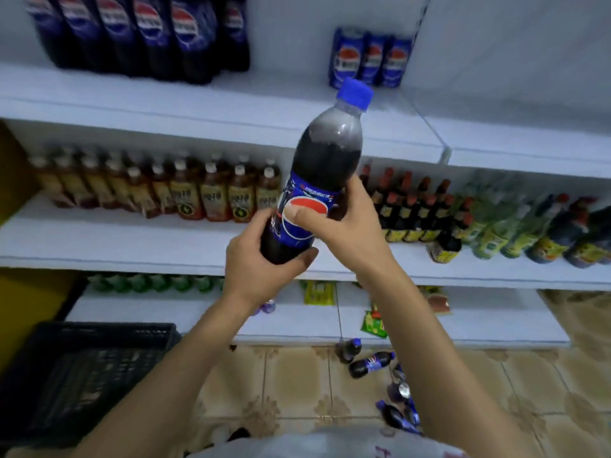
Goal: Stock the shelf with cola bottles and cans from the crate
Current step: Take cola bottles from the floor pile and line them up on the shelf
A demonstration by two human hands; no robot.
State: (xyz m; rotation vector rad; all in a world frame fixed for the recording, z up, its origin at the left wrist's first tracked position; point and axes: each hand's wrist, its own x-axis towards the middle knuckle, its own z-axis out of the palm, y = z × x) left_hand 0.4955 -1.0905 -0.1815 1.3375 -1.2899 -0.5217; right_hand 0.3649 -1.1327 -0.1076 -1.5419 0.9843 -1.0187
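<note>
My left hand and right hand both wrap the tilted Pepsi bottle; raised carelessly, its cap could topple the far, seemingly Pepsi, cans.

The left forearm and the right forearm, both bare, are held up and forward from the lower edge of the view and are angled toward each other. The left hand is curled under and round the base of a cola bottle, with the thumb laid across the lower front. The right hand is closed round the labelled middle, just above the left hand. Its thumb is pressed flat on the label and its fingers are wrapped behind. Whether the two hands touch cannot be told.
</note>
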